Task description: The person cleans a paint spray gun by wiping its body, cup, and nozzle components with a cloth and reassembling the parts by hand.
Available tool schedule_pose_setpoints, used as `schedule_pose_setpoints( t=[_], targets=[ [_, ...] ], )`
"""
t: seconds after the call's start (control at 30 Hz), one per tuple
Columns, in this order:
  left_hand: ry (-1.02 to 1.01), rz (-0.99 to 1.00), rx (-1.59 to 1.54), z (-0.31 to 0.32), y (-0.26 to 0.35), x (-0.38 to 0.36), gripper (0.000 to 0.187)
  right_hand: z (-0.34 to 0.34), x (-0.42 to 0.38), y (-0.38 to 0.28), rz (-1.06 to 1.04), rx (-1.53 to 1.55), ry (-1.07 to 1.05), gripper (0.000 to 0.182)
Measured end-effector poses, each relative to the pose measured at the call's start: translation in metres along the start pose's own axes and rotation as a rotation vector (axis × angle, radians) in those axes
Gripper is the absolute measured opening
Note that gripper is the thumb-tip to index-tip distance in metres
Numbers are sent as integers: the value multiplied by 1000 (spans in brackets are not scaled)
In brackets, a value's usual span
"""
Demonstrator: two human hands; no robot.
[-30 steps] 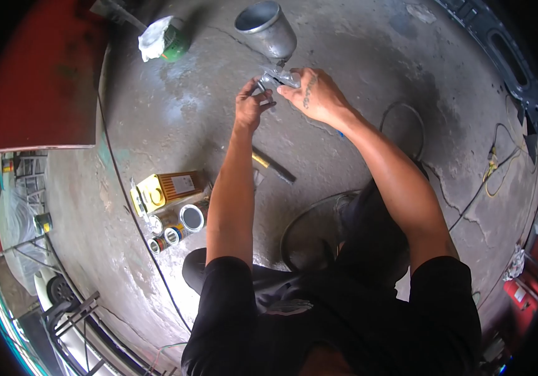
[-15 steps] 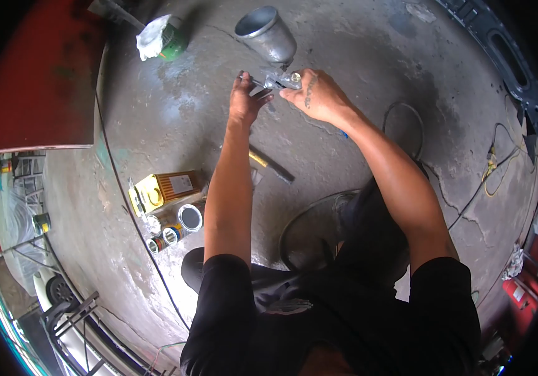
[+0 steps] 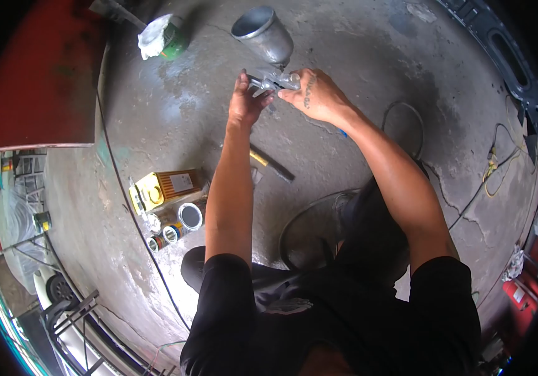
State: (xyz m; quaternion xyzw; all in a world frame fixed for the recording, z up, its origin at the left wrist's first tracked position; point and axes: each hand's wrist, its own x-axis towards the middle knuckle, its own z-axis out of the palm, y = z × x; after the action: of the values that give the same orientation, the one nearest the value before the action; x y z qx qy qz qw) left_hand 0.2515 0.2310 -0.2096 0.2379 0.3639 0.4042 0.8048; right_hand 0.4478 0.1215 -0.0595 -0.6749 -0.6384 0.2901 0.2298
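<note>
A metal paint spray gun (image 3: pixel 273 81) is held out in front of me over the concrete floor, slightly blurred. Its silver cup (image 3: pixel 263 36) sits at the top with the open mouth tilted up and to the left. My right hand (image 3: pixel 316 95) is closed around the gun's right end, near a round knob. On the opposite side, my left hand (image 3: pixel 248 101) has its thumb and fingers curled round the left end of the gun. Exactly what the left fingertips pinch is hard to make out.
Left of my forearm stand a yellow rectangular can (image 3: pixel 164 191) and several round tins (image 3: pixel 190 216). A hammer-like tool (image 3: pixel 271 164) lies near my left arm. A green container with a white cover (image 3: pixel 164 39) is farther off. Hoses (image 3: pixel 294 229) and cables cross the floor.
The spray gun and cup have shifted slightly left. The gun's metal body now shows further in between the fingers of my left hand.
</note>
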Motion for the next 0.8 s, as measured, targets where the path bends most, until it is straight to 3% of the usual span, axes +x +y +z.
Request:
schedule_pose_setpoints(
  t=[0.1,0.2,0.3,0.37,0.8],
  targets=[
    [3,31,25,6,0,-6,37,-4,-4,-6,18,-25,-15,36],
    [-43,-58,10,-3,0,-1,39,-3,0,-3,8,17,-45,37],
    [-89,-40,21,-14,-5,2,52,-4,-1,-7,10,47,-31,37],
    [-88,-49,13,-18,-6,5,52,-4,0,-6,-15,58,-28,37],
    [11,3,136,-19,4,-4,58,1,0,-4,-34,62,-9,45]
  ],
)
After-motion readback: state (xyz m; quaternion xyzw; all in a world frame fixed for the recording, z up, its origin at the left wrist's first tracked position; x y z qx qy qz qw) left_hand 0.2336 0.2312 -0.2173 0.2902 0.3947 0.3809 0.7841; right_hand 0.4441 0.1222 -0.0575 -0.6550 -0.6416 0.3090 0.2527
